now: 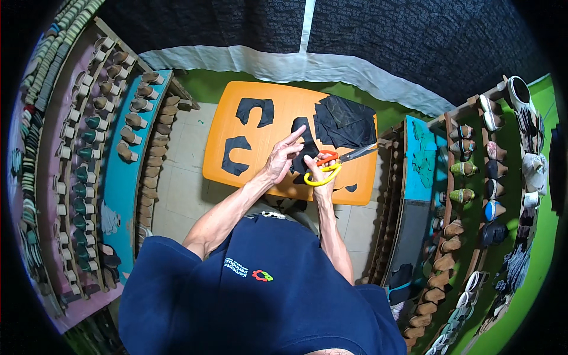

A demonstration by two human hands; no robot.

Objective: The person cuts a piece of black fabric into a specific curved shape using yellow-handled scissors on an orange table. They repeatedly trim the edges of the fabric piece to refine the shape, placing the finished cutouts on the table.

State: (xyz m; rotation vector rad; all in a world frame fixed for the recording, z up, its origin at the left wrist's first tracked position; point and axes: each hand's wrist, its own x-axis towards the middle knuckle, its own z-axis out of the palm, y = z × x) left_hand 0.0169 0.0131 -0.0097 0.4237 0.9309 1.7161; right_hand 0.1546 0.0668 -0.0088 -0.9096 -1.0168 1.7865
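Observation:
Over the orange table [269, 109] my right hand [320, 173] holds a pair of scissors [349, 156]. One handle is orange, the other yellow, and the blades point right. A narrow black cut piece [301, 142] lies or hangs between my hands; its lower part is partly covered by fingers. Beside it is my left hand [284, 158], with its fingers stretched out and the index finger pointing up and right. I cannot tell whether either hand grips the black piece. Two black U-shaped pieces, an upper one [244, 110] and a lower one [231, 161], lie on the left of the table.
Black sheet material [346, 121] is piled at the table's far right. A small black scrap [351, 188] lies near its front right edge. Racks of shoe lasts stand close on both sides, a left rack [135, 121] and a right rack [452, 228]. A dark curtain [378, 41] hangs behind.

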